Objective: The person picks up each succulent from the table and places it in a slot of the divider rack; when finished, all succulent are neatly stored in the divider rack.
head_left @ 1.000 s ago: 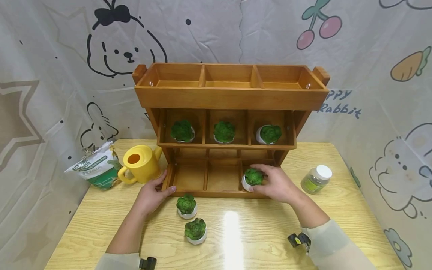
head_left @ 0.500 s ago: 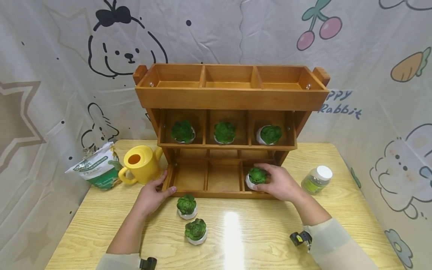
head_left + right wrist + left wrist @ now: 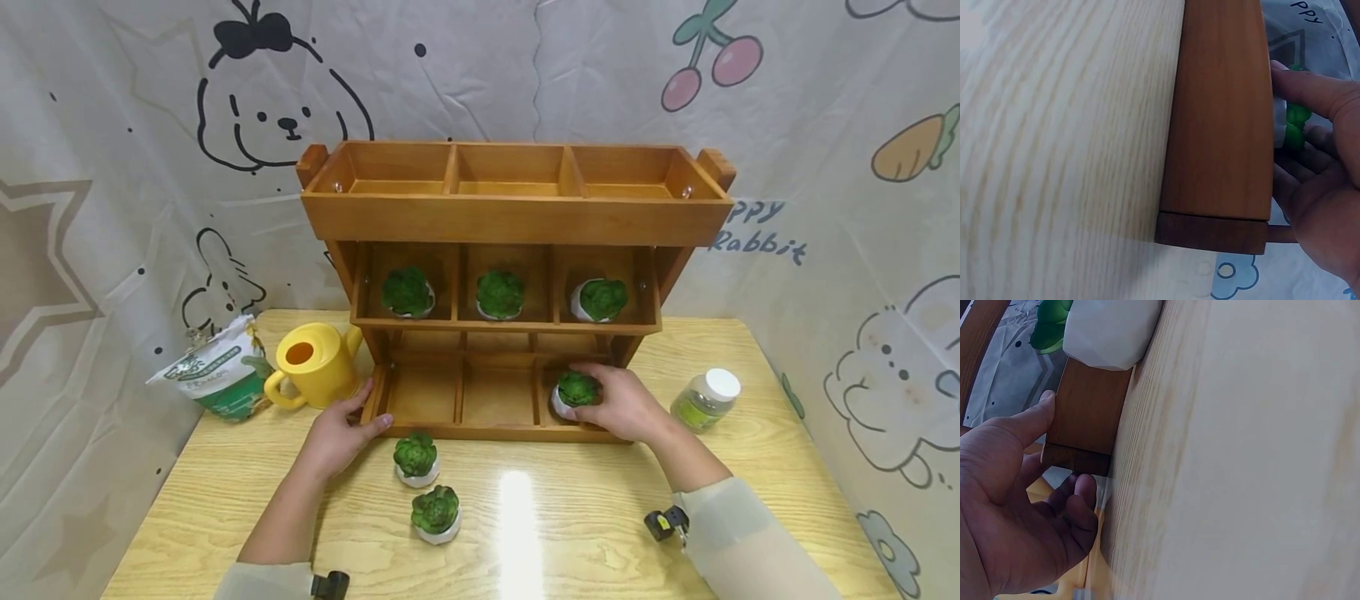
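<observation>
A three-tier wooden plant shelf (image 3: 517, 221) with divided trays stands at the back of the table. My right hand (image 3: 626, 406) holds a small potted succulent (image 3: 576, 388) between thumb and fingers, inside the bottom tray's right compartment. The right wrist view shows its green leaves (image 3: 1297, 115) behind the tray's front board (image 3: 1219, 112). With thumb over the rim and fingers along the outer side, my left hand (image 3: 335, 439) grips the bottom tray's front left corner. Two more potted succulents (image 3: 416, 457) (image 3: 436, 513) stand on the table before the tray.
Three potted succulents (image 3: 500, 293) fill the middle tier, one per compartment. A yellow watering can (image 3: 318, 364) and a white-green bag (image 3: 217, 371) stand left of the shelf. To the right is a clear jar with a white lid (image 3: 705, 400). A printed curtain hangs behind.
My right hand has moved the potted succulent slightly right and back within the bottom right compartment. The left hand keeps its grip on the tray corner.
</observation>
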{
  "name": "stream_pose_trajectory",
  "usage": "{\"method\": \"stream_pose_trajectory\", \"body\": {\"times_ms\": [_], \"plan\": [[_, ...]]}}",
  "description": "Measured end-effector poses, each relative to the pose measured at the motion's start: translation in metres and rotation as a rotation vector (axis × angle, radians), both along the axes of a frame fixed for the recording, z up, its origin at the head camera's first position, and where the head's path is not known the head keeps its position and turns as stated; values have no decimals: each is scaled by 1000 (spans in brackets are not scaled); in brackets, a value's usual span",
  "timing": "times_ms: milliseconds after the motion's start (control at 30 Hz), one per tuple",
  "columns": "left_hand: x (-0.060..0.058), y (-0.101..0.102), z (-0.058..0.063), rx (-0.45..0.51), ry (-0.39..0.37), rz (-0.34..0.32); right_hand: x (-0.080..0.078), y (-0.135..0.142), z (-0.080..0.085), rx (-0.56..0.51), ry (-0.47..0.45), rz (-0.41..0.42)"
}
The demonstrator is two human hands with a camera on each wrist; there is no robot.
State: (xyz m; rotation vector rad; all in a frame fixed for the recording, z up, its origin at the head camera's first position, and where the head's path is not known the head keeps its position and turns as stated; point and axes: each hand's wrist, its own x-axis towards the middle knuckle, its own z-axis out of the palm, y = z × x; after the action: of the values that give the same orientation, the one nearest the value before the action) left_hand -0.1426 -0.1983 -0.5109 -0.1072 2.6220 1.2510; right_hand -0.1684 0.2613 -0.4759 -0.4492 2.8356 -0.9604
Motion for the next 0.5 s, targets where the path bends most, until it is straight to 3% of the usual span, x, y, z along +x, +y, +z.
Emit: {"method": "stream_pose_trajectory", "body": {"times_ms": [500], "plan": [[0,0,0,-1,-4,5,-2,2,-7,54,10,31]]}}
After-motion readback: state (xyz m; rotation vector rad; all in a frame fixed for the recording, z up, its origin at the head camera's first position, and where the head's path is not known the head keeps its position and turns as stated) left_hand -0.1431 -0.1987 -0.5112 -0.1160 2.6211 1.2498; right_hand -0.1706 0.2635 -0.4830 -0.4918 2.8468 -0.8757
